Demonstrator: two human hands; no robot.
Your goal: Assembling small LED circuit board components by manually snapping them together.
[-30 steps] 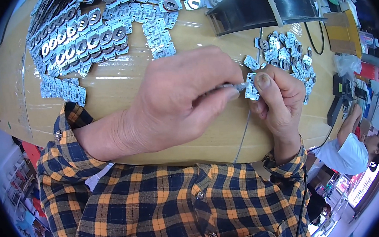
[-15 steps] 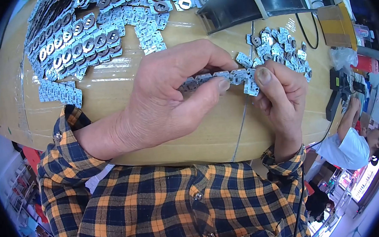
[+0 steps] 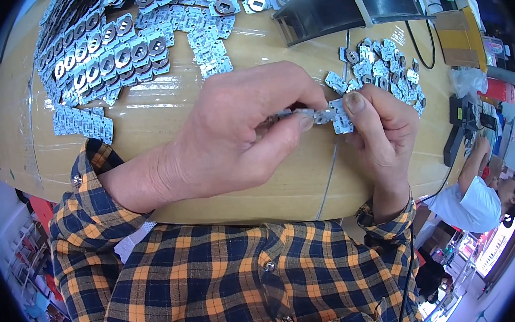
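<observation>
My left hand [image 3: 237, 129] is closed around a narrow strip of small circuit boards [image 3: 322, 117], thumb below and fingers above. Most of the strip is hidden inside that hand. Between thumb and fingers, my right hand [image 3: 389, 123] pinches the pale blue circuit board [image 3: 342, 118] at the strip's right end. This board sits at an angle to the strip; whether the two are still joined, I cannot tell. Just beyond my right hand lies a heap of loose single boards [image 3: 392, 59], some with round metal holders. Joined board panels [image 3: 119, 60] are stacked at the far left.
Another small group of boards [image 3: 82, 123] lies near my left sleeve. A black curved plastic housing [image 3: 318, 14] stands at the back, with a black cable and a taped cardboard box [image 3: 461, 37] to its right. A person in a white shirt [image 3: 467, 206] works at the right.
The strip in my left hand has tilted, showing more of its edge and less of its face. My left fingers have come closer to the end board, which stays pinched in my right hand.
</observation>
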